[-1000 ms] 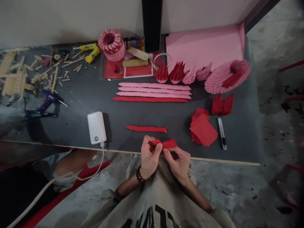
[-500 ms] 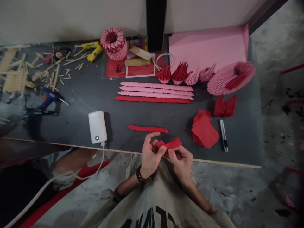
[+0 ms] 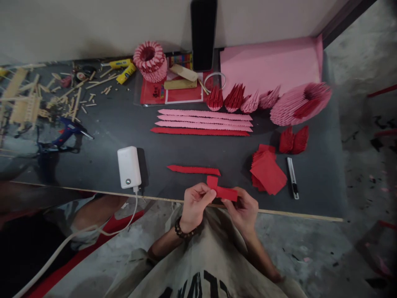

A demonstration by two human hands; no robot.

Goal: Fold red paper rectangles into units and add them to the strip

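Both my hands hold one small folded red paper piece [image 3: 221, 190] over the table's near edge. My left hand [image 3: 194, 205], with a bead bracelet at the wrist, pinches its left end, where a flap stands up. My right hand [image 3: 243, 209] pinches the right end. Just beyond my fingers a short red folded strip [image 3: 194, 169] lies on the dark table [image 3: 102, 165]. A stack of red paper squares [image 3: 267, 170] sits to the right, with a utility knife [image 3: 292, 177] beside it.
A white power bank [image 3: 129, 167] with a cable lies at the left. Pink and red long strips [image 3: 203, 122], folded paper cones [image 3: 235, 97], a pink paper model [image 3: 299, 103], pink sheets [image 3: 269, 62], a blue glue gun [image 3: 66, 130] and wooden sticks [image 3: 46, 99] fill the back.
The red piece has been refolded: its left end now stands up and the strip points right. Both hands have dropped slightly toward the table edge.
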